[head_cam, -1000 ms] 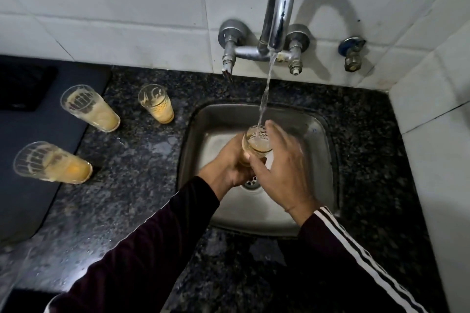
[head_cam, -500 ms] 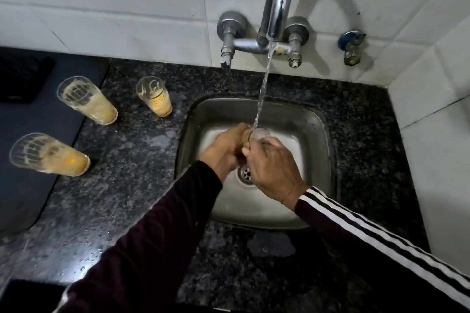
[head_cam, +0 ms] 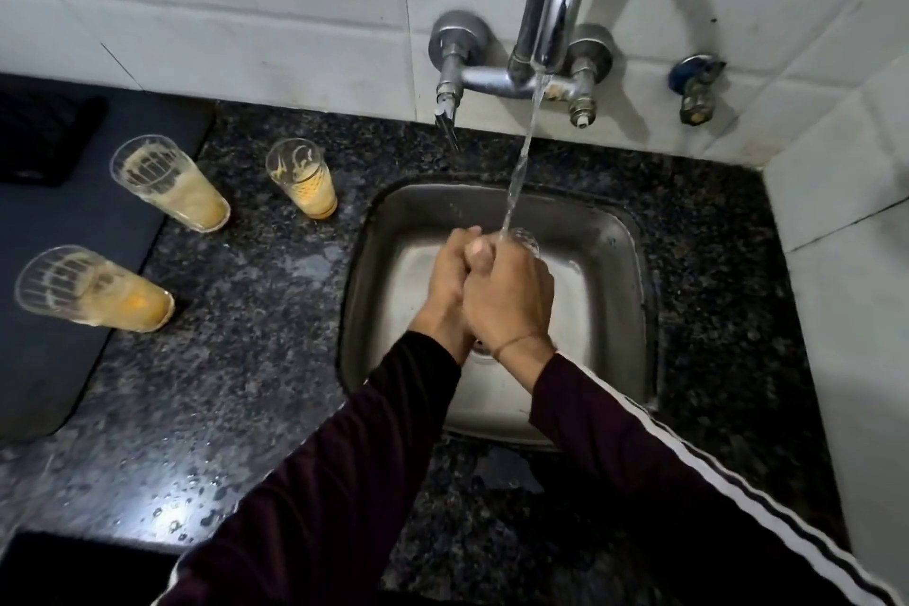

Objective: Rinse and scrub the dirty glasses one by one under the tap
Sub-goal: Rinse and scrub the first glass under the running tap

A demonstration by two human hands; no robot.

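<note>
Over the steel sink [head_cam: 615, 231] both my hands wrap one glass [head_cam: 525, 237], and only its rim shows under the stream from the chrome tap [head_cam: 553, 0]. My left hand [head_cam: 450, 276] grips it from the left. My right hand [head_cam: 509, 295] curls over it from the right and hides most of it. Three dirty glasses with orange residue stand upright on the left: one [head_cam: 307, 180] on the granite near the sink, one [head_cam: 169, 182] farther left, and one [head_cam: 93, 288] at the near left on the dark mat's edge.
A dark mat [head_cam: 59, 221] covers the counter's left part. The speckled granite counter [head_cam: 236, 359] is wet in front. White tiled walls close the back and right side. A small blue-capped valve [head_cam: 696, 86] sticks out of the wall right of the tap.
The glass has gone from upright with its mouth filling under the stream to nearly covered by both hands, my right hand closing round it. The view has shifted slightly.
</note>
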